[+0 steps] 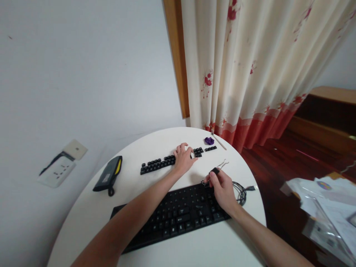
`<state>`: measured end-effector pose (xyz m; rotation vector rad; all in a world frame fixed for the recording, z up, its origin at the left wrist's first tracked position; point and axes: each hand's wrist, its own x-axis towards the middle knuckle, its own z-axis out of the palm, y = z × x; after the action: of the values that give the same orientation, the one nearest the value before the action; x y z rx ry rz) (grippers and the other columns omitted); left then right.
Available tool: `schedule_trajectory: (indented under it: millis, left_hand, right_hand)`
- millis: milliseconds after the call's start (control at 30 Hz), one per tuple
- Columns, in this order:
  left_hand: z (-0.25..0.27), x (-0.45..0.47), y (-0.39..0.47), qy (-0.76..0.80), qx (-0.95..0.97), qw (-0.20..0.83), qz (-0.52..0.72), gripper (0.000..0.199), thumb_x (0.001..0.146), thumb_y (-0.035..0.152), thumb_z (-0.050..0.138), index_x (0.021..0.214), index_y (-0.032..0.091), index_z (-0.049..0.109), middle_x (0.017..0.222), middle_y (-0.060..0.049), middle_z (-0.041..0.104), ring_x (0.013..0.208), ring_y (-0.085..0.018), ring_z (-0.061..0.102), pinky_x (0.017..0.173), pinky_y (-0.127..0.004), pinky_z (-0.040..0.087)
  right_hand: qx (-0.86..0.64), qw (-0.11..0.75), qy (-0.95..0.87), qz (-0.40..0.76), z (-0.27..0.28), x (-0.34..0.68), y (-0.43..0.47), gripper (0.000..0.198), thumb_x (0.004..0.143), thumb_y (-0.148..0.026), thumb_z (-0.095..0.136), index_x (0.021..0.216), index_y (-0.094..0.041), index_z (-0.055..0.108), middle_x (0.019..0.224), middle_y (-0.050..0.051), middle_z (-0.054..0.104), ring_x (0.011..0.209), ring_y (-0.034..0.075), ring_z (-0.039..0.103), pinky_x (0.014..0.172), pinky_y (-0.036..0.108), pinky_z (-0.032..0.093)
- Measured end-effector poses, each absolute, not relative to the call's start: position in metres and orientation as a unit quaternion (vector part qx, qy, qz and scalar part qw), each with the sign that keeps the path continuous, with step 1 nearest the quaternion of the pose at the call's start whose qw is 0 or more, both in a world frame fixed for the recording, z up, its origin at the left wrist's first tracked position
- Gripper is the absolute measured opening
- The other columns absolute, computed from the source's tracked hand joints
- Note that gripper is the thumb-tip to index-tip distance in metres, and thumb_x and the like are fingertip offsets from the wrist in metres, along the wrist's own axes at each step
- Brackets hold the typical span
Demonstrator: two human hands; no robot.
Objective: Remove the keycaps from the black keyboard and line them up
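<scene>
My left hand reaches over rows of loose black keycaps, its fingers apart and its thumb out to the right. The fingertips are at the keycaps, and the palm hides part of the rows. My right hand is closed on a keycap puller with a black grip and thin wire prongs pointing away. It is above the upper right part of a black keyboard, where the top rows look bare of keycaps. My left forearm covers part of the keyboard.
A coiled black cable with a USB plug lies at the right. Behind are a purple crumpled item and a brush. A black and yellow device stands at the left of the round white table. A curtain hangs beyond.
</scene>
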<state>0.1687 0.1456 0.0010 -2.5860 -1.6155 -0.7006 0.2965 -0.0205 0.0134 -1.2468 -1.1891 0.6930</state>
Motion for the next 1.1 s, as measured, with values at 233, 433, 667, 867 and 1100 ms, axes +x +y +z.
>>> schedule_trajectory:
  millis: [233,433,667,867,1100]
  left_hand:
    - [0.0,0.177,0.146,-0.497,-0.837,-0.02,-0.227,0.022,0.074,0.041,0.078,0.072,0.022,0.067,0.13,-0.004,0.043,0.12,-0.03,0.034,0.094,-0.047,0.029]
    - [-0.003,0.181,0.146,-0.5,-0.834,-0.023,-0.231,0.023,0.076,0.04,0.077,0.067,0.021,0.067,0.129,-0.004,0.044,0.119,-0.03,0.035,0.093,-0.046,0.03]
    - [-0.003,0.182,0.144,-0.508,-0.829,-0.022,-0.234,0.022,0.075,0.04,0.078,0.067,0.022,0.067,0.127,-0.004,0.046,0.117,-0.029,0.036,0.092,-0.046,0.03]
    - [0.001,0.187,0.14,-0.53,-0.819,-0.002,-0.22,0.031,0.078,0.047,0.074,0.073,0.019,0.061,0.12,-0.007,0.046,0.112,-0.028,0.039,0.091,-0.043,0.031]
    - [0.004,0.193,0.142,-0.533,-0.818,-0.007,-0.213,0.031,0.079,0.047,0.072,0.078,0.019,0.058,0.118,-0.008,0.044,0.111,-0.028,0.038,0.092,-0.045,0.031]
  right_hand:
    - [-0.543,0.595,-0.514,0.294,0.014,0.297,-0.021,0.034,0.098,-0.037,0.046,0.074,-0.018,0.061,0.064,0.0,0.06,0.059,0.015,0.053,0.059,0.026,0.04]
    - [-0.545,0.593,-0.519,0.286,0.012,0.297,-0.02,0.034,0.098,-0.036,0.047,0.073,-0.018,0.062,0.063,-0.001,0.058,0.06,0.014,0.052,0.06,0.026,0.039]
    - [-0.546,0.592,-0.52,0.284,0.013,0.297,-0.021,0.034,0.097,-0.035,0.047,0.073,-0.018,0.063,0.062,-0.001,0.057,0.058,0.014,0.051,0.058,0.025,0.038]
    - [-0.543,0.594,-0.521,0.285,0.015,0.297,-0.02,0.032,0.097,-0.034,0.047,0.074,-0.018,0.064,0.064,0.0,0.059,0.058,0.014,0.052,0.058,0.025,0.04]
    - [-0.546,0.59,-0.525,0.282,0.016,0.296,-0.021,0.033,0.097,-0.036,0.046,0.073,-0.019,0.061,0.066,0.001,0.062,0.059,0.015,0.053,0.058,0.026,0.04]
